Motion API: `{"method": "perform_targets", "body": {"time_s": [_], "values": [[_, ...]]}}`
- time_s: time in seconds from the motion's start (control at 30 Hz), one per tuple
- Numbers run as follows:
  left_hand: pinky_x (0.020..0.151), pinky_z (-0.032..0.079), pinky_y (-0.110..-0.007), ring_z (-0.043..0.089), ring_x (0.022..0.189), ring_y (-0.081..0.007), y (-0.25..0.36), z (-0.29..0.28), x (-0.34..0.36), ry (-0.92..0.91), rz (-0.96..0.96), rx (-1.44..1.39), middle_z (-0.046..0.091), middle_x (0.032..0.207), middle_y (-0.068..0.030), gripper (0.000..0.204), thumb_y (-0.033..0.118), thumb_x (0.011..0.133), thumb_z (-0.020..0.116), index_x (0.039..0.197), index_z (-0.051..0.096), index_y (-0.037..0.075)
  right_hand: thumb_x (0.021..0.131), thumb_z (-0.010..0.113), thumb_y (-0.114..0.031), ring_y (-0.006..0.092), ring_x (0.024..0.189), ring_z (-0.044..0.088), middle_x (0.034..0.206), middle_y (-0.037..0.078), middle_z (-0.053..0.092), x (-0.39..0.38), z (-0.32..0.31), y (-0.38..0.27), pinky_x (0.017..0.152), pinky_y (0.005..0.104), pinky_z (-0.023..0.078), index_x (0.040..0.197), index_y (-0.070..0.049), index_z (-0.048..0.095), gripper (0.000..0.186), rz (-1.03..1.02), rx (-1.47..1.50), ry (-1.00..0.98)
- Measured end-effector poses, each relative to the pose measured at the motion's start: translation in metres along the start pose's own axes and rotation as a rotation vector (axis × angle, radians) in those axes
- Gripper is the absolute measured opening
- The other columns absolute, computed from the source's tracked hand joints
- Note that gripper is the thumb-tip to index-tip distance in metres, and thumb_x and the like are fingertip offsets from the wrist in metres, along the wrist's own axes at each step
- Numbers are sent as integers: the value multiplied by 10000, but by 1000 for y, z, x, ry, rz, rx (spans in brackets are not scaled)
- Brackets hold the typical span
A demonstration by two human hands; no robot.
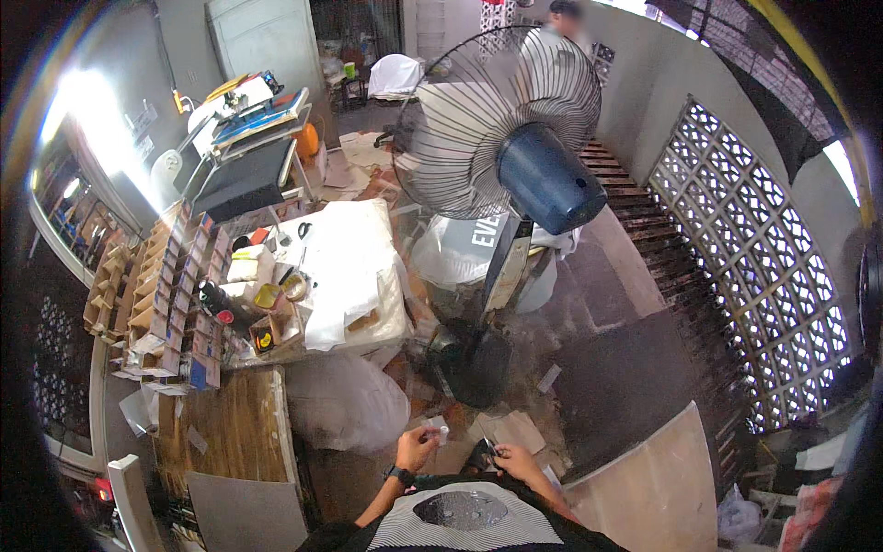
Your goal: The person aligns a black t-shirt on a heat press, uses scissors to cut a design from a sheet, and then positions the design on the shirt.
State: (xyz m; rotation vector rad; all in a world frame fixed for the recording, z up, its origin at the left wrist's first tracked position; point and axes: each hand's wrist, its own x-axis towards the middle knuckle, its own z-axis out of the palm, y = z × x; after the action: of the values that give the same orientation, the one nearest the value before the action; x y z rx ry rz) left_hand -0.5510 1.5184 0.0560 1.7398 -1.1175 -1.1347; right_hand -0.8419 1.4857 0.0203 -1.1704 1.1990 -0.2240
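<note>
Left hand [416, 448]: raised at chest height, fingers pinched on a small white piece [441, 429] sticking up beyond the fingertips. Right hand [511, 457]: just beside, closed on a small dark object [483, 453] between the two hands. Ahead of both: pedestal fan base [474, 366], white sack [345, 402], cardboard scraps [515, 430] on floor.

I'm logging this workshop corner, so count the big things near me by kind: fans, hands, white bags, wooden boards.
Standing fan: 1
Hands: 2, left and right
White bag: 1
Wooden boards: 2, left and right
Total: 6
</note>
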Motion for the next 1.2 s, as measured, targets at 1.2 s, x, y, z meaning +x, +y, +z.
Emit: {"method": "perform_targets", "body": {"time_s": [1.2], "values": [[591, 486, -308, 584, 590, -125, 30, 68, 215, -19, 190, -64, 654, 686, -69, 269, 191, 756, 736, 1007, 740, 96, 894, 699, -426, 124, 571, 647, 645, 45, 613, 65, -138, -132, 499, 298, 473, 784, -49, 606, 404, 82, -35, 262]]}}
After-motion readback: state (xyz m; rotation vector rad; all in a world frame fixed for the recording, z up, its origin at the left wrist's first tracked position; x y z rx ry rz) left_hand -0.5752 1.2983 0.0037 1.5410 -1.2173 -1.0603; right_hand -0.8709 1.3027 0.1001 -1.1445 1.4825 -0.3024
